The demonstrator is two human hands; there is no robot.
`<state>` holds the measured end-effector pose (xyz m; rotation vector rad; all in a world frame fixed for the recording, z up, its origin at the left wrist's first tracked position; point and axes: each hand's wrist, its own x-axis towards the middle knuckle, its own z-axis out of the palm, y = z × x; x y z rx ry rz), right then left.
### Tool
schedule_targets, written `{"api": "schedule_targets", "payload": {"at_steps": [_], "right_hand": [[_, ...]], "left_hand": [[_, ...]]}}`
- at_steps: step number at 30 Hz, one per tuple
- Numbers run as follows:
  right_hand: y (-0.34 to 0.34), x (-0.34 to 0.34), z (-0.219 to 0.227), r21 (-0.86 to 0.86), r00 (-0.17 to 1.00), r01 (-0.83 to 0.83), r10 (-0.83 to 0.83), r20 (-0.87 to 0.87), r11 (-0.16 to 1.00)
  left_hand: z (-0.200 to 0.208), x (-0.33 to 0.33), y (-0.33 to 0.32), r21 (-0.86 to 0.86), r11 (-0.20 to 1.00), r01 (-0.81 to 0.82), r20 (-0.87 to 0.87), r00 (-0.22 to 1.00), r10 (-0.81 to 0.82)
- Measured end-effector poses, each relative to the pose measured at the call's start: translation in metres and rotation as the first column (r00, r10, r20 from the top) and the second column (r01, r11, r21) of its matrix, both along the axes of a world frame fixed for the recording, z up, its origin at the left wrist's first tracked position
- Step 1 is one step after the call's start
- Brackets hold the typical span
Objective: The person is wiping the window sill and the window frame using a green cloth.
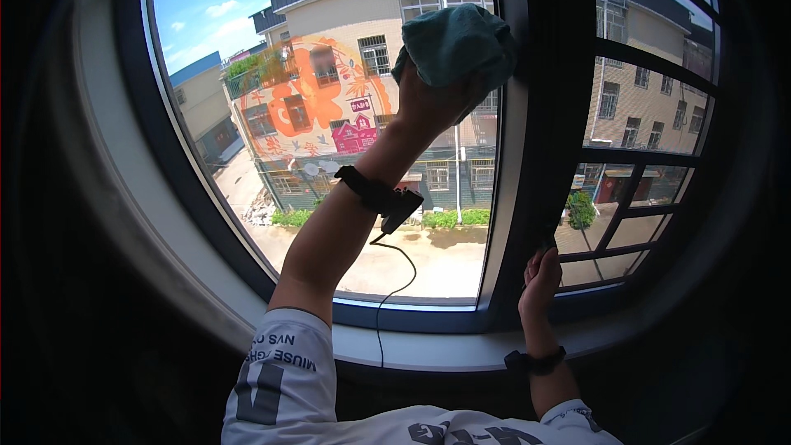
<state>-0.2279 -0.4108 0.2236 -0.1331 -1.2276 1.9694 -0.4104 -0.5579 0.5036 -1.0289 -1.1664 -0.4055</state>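
A green cloth (458,43) is bunched in my left hand (441,99), which reaches high up to the window. It lies against the upper right of the large glass pane (437,264), beside the dark upright frame (540,115). The cloth covers most of those fingers. Lower down on the right, my right hand (540,280) has its fingers curled round a dark window handle (545,239) on the frame, though little of the handle shows against the dark.
A black wristband with a small box (402,210) sits on my left forearm, its thin cable (404,264) hanging down. Another wristband (535,361) is on my right. The pale sill (354,348) runs below. Barred panes (643,107) stand at right; a painted building is outside.
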Motion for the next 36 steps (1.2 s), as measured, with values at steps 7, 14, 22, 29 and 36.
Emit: {"api": "schedule_targets", "payload": {"at_steps": [7,14,22,29,36], "right_hand": [[-0.003,-0.004,-0.005,0.017,1.000,-0.004,0.004,-0.010,1.000],[0.008,0.011,-0.003,0.021,1.000,-0.006,0.006,-0.021,1.000],[0.011,0.003,-0.030,-0.013,0.998,0.065,-0.066,-0.013,0.998],[0.000,0.007,-0.011,0.109,0.992,0.073,-0.084,0.096,0.991],[0.004,-0.002,-0.015,0.086,0.988,0.144,-0.148,0.047,0.986]], "left_hand": [[0.102,-0.024,0.059,0.232,0.962,-0.142,0.299,0.952,0.069],[0.189,-0.013,-0.011,0.015,0.984,-0.179,-0.097,0.979,0.180],[0.317,0.005,-0.027,-0.015,0.876,-0.482,0.138,0.867,0.480],[0.379,0.007,0.016,-0.090,0.986,-0.142,0.031,0.989,0.146],[0.432,-0.022,-0.002,-0.090,0.975,-0.202,-0.167,0.968,0.185]]}}
